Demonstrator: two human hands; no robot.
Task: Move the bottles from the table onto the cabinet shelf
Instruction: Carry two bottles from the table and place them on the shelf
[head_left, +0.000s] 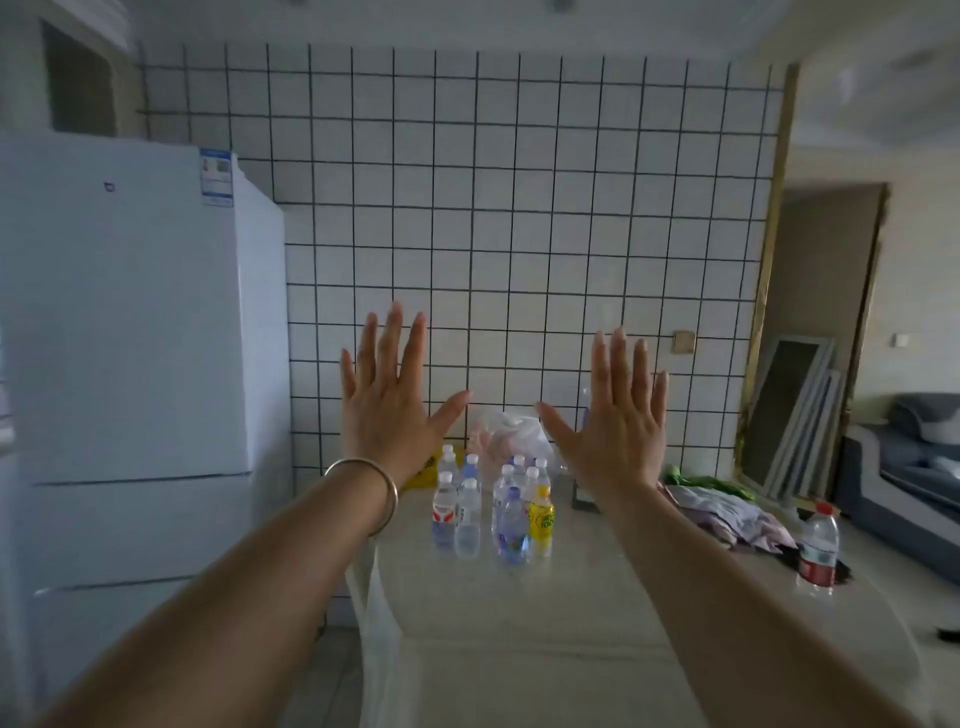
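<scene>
Pale marble-like table (613, 613) carries our cluster of bottles (491, 506) near its far edge by the tiled wall (519, 208), among them a yellow-labelled bottle (541, 514), while a red-labelled bottle (819, 545) stands well apart at the right. We hold our left hand (387, 405) and right hand (615, 421) raised above them, both spread flat with fingers splayed, gripping nothing. A white fridge (130, 338) stands to the left.
</scene>
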